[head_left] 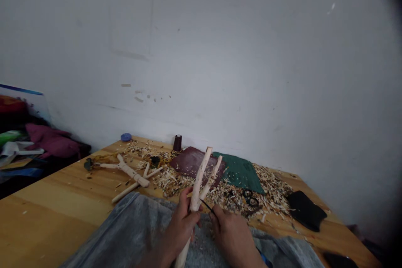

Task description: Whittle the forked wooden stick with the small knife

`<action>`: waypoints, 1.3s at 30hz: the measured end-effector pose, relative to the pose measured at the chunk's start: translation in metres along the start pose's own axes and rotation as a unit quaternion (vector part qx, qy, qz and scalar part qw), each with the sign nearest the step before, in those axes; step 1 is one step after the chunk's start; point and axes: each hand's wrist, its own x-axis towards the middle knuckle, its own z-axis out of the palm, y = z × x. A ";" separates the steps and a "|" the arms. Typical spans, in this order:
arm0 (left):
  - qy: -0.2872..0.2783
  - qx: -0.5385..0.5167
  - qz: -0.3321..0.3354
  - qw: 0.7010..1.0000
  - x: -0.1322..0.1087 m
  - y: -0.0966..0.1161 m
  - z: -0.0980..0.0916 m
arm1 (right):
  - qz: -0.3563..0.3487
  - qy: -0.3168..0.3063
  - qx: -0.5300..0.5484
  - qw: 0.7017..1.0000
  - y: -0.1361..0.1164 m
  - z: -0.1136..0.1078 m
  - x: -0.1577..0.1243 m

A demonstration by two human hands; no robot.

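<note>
A pale, peeled forked stick stands upright in front of me, its two prongs pointing up and away. My left hand is wrapped round it just below the fork. My right hand is closed on the handle of a knife, mostly hidden by the fingers. The knife's thin dark blade touches or nearly touches the stick at the base of the right prong. Grey cloth lies beneath both hands.
Wood shavings cover much of the wooden table. Other peeled forked sticks lie left. Dark red and green sheets, a thread spool, scissors and a black flat piece lie around. A wall stands behind.
</note>
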 end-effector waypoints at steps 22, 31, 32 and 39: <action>0.025 0.130 0.059 0.989 -0.001 -0.008 0.001 | 0.014 -0.024 -0.039 0.999 -0.002 0.006 0.001; 0.028 0.136 0.092 0.986 -0.001 -0.015 0.002 | 0.025 -0.043 -0.079 0.996 -0.006 0.002 0.001; 0.027 0.149 0.098 0.984 -0.002 -0.012 0.003 | 0.027 -0.051 -0.082 0.995 -0.006 0.000 0.001; -0.013 0.259 0.112 0.959 -0.012 0.001 0.006 | 0.046 -0.059 -0.109 0.991 -0.011 -0.004 0.000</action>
